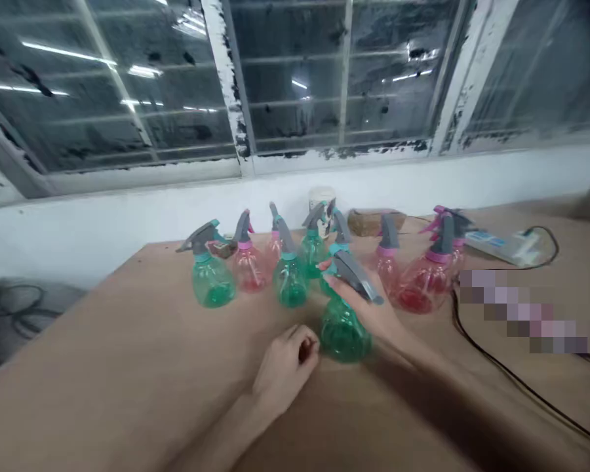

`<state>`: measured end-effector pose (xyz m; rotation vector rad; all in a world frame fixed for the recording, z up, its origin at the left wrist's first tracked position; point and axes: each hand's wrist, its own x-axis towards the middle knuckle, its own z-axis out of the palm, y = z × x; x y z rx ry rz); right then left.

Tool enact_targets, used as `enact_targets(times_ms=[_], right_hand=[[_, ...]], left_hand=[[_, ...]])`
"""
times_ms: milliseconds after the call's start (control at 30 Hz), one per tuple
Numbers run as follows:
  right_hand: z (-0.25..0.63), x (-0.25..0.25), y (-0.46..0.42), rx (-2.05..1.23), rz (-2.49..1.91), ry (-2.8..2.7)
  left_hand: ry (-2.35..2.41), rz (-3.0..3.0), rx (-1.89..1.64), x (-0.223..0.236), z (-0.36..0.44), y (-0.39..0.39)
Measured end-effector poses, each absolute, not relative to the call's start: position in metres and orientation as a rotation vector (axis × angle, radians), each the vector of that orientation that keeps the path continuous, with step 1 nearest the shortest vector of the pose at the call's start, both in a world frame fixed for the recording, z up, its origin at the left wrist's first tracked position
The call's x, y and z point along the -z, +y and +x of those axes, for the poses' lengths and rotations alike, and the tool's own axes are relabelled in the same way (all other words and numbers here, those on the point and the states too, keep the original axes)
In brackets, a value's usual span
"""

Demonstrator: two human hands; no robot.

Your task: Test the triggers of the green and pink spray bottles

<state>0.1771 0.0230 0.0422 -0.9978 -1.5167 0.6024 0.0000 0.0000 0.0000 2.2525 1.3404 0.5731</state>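
Observation:
My right hand (373,308) is wrapped around the neck of a green spray bottle (345,335) with a grey head and teal trigger, slightly tilted over the table. Just left of that bottle, my left hand (288,359) is curled closed near the tabletop, with nothing visible in its hollow. Behind the hands stand more green spray bottles, among them one at the left (214,282) and one nearer the middle (291,282). Pink spray bottles with grey heads are mixed in, one at the left (250,267) and a larger-looking one at the right (420,288).
The wooden table (152,354) meets a white wall below barred windows. At the back are a white cup-like container (323,196) and a brown block (376,223). A power strip (504,244) lies at right; a black cable (511,383) crosses the tabletop. A blurred-out patch hides something nearby.

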Motion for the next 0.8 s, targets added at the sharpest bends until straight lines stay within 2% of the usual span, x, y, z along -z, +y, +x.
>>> enact_targets(times_ms=[800], right_hand=[[0.1801, -0.0493, 0.0221, -0.616, -1.002, -1.508]], left_hand=[[1.335, 2.286, -0.613, 0.0055, -0.0003, 0.0007]])
